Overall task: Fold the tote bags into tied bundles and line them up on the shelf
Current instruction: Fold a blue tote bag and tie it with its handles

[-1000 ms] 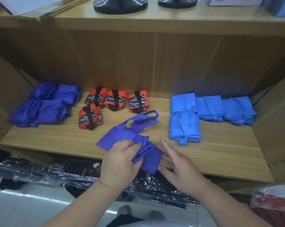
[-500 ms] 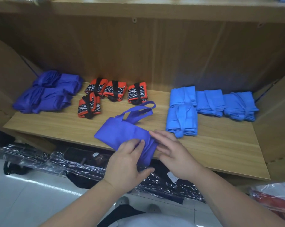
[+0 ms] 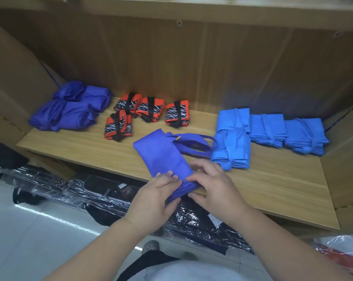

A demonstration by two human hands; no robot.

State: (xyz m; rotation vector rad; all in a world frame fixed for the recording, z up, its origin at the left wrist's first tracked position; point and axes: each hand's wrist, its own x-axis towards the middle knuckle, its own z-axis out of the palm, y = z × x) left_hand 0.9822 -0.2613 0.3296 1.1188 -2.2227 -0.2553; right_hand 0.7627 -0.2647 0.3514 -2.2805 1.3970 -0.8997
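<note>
Since half a second ago the bag (image 3: 161, 153) has been folded narrower, and both hands have closed in on its near end, which overhangs the shelf's (image 3: 273, 189) front edge. The left hand (image 3: 155, 195) pinches that end, thumb beneath. The right hand (image 3: 214, 185) seems to grip it too, fingers curled over. The handles (image 3: 193, 142) point back toward the blue bundles (image 3: 269, 130).

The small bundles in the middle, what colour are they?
The small bundles are orange-red and black with white scribbles; head view.
</note>
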